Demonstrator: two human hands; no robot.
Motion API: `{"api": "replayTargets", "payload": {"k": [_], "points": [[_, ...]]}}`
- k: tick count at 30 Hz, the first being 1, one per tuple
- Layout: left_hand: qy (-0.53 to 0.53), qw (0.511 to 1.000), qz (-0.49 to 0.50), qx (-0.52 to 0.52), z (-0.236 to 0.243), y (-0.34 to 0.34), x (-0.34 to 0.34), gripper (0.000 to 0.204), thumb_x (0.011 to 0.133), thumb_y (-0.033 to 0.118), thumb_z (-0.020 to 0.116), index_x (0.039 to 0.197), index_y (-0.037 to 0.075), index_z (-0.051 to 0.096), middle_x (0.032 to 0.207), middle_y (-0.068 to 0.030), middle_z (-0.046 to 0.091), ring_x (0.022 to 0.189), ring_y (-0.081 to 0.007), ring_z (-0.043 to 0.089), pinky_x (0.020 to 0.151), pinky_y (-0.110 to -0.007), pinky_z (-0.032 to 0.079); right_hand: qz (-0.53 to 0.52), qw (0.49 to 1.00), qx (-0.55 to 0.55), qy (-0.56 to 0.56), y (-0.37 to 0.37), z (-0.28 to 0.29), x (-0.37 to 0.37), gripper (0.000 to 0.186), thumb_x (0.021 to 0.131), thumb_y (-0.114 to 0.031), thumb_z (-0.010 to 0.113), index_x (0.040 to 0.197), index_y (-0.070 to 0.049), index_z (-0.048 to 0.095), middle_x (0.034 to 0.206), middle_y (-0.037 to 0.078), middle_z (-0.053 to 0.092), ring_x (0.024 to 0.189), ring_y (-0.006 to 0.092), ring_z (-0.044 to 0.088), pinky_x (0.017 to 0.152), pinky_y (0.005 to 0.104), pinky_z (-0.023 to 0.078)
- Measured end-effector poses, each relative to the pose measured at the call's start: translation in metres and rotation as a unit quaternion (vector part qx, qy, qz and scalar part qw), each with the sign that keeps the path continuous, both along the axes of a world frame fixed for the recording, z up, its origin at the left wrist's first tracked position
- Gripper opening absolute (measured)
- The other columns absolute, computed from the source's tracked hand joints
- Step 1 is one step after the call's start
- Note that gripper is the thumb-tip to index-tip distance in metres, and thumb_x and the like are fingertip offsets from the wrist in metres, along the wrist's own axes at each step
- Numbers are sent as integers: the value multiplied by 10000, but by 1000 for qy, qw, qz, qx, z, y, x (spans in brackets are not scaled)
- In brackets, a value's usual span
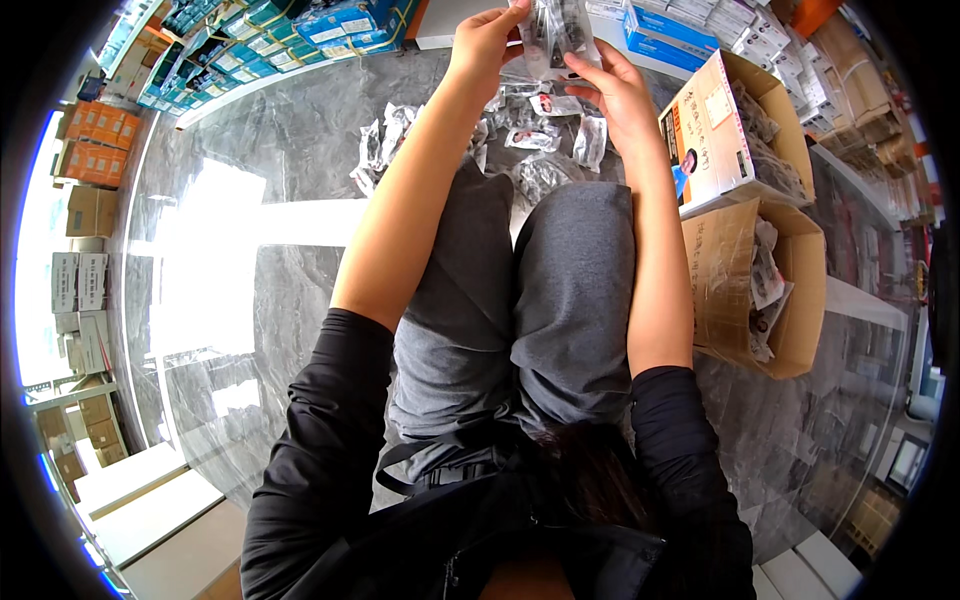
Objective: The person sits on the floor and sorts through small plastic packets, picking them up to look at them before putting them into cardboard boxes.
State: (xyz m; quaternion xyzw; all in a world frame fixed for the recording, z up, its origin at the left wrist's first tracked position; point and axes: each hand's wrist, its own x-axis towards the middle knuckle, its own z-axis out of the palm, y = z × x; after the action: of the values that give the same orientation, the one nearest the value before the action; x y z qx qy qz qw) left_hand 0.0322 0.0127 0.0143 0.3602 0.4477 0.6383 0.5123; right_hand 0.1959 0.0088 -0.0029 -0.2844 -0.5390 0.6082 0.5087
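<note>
Bag [548, 40] held up by two hands at twelve o'clock

Both hands have hold of it, close to the top edge of the view. The left hand [488, 42], at twelve, is closed on the bag's left side, with its fingertips right up at the view's edge. The right hand [618, 95], at one, has its fingers partly curled and holds the bag's lower right edge (the back of that grip is hidden). Clear film shows dark contents, too small to tell, and the bag is raised over the grey floor [310, 120].

Also at twelve, packets [535, 138] lie scattered on the floor, some of them partly behind the left forearm [405, 210]. The knees [575, 215] bound the near edge of that spread.

At two o'clock stands a white box [705, 130], and at three a brown box [720, 285]; both gape open with packets inside. Their walls come up near the right forearm [658, 270], leaving little room on that side. Far more floor lies bare from nine to ten (glare whitens part of it), out to the orange boxes [95, 140] at ten. Blue cartons [345, 25] line the floor's edge at eleven.
</note>
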Motion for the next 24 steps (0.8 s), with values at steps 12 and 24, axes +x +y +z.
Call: {"api": "replayTargets", "payload": {"k": [12,24], "points": [[-9,1000,3,-4,0,1,-4,216,803,309,580,855,99,591,712,18,549,643,-87,520,579,-221,400,2,1000,-15,-1,-1,1,2,418,729,-127,648,1109,-15,518,942,75,602,720,147,606,610,237,489],[-17,997,-71,-22,-1,4,-1,221,809,191,557,963,33,557,853,-47,584,750,-147,568,672,-268,464,-1,994,-90,58,4,-2,9,260,771,-124,595,1003,-13,558,882,54,589,706,152,582,630,246,485]]}}
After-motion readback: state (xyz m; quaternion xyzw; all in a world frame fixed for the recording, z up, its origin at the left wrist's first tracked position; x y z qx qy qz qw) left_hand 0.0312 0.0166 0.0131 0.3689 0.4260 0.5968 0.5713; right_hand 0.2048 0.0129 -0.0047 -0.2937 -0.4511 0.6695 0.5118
